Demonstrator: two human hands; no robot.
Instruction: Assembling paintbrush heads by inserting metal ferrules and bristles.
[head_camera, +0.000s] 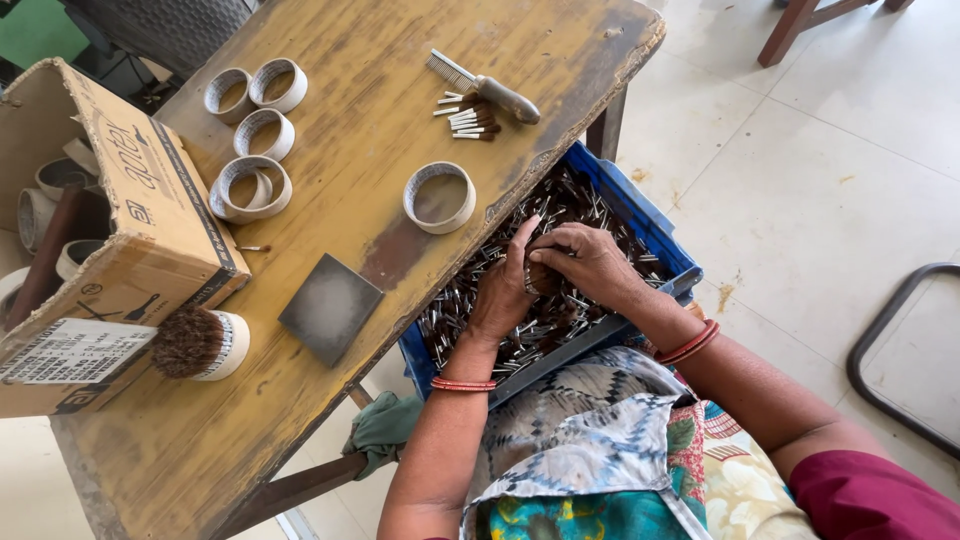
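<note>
We take the blue crate (655, 232) as our landmark; it sits on the lap, tucked against the near edge of the yellow wooden table (380, 120). It is filled with small bristle tufts (560, 205), each a short brown stick with a metal end, lying in every direction.

Above the middle of the crate, our left hand (500, 290) and right hand (585, 262) meet. Both close around a small bundle of tufts (540, 278). The bundle's long axis appears to run roughly upright, tilted slightly toward the table; which end is up we cannot tell, since the fingers cover most of it. Left hand: palm down, forearm coming up from the near edge of the crate, index finger stretched toward the table, the other fingers curled on the bundle. Right hand: back up, wrist bent, knuckles arched, fingers wrapped over the bundle from the side away from the table. Red bangles sit on both wrists.

Beyond the crate, on the table: a white ring (440, 197) just past the crate's far rim, a wooden-handled metal comb (485, 88) with a few loose tufts beside it, four more rings farther off, a grey square plate (330, 307), a filled round brush (200, 344), and a cardboard box (100, 250) farthest from the crate.
</note>
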